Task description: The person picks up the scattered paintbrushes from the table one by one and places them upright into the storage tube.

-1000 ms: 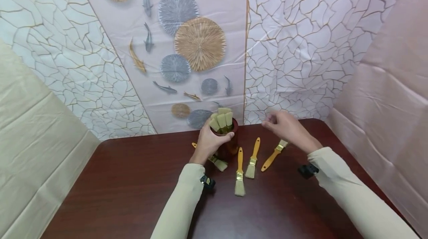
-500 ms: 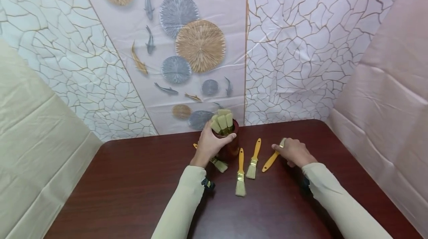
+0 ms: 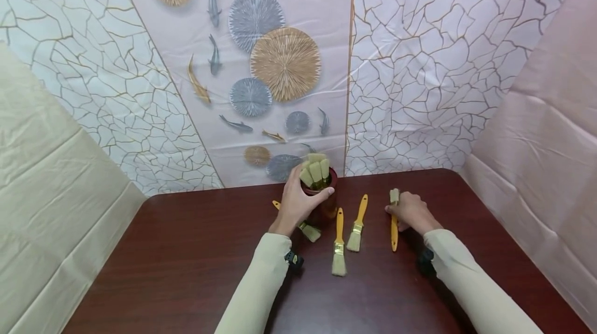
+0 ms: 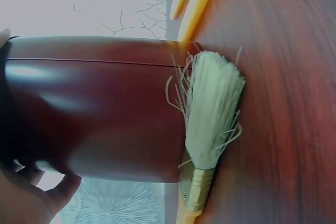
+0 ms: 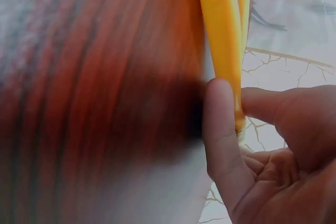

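Observation:
A dark red-brown cup point(image 3: 322, 212) stands near the back of the table, with several paintbrushes point(image 3: 315, 170) in it, bristles up. My left hand point(image 3: 298, 202) grips the cup around its rim from the left side. In the left wrist view, the cup's smooth wall point(image 4: 105, 114) fills the left half, a brush with pale bristles point(image 4: 212, 108) lying against its base. To the right, my right hand point(image 3: 411, 212) pinches a yellow-handled paintbrush point(image 3: 394, 235) whose bristles point away from me. The right wrist view shows thumb and finger on its yellow handle point(image 5: 220, 19).
Two more yellow paintbrushes, one point(image 3: 339, 246) nearer and one point(image 3: 358, 225) farther right, lie between the cup and my right hand. Another brush point(image 3: 310, 231) lies partly behind my left hand. A patterned cloth point(image 3: 286, 64) hangs behind the brown table point(image 3: 186, 261).
My right hand has come down onto the rightmost paintbrush and taken hold of it. That brush has swung from slanted to nearly straight. My left hand stays on the cup.

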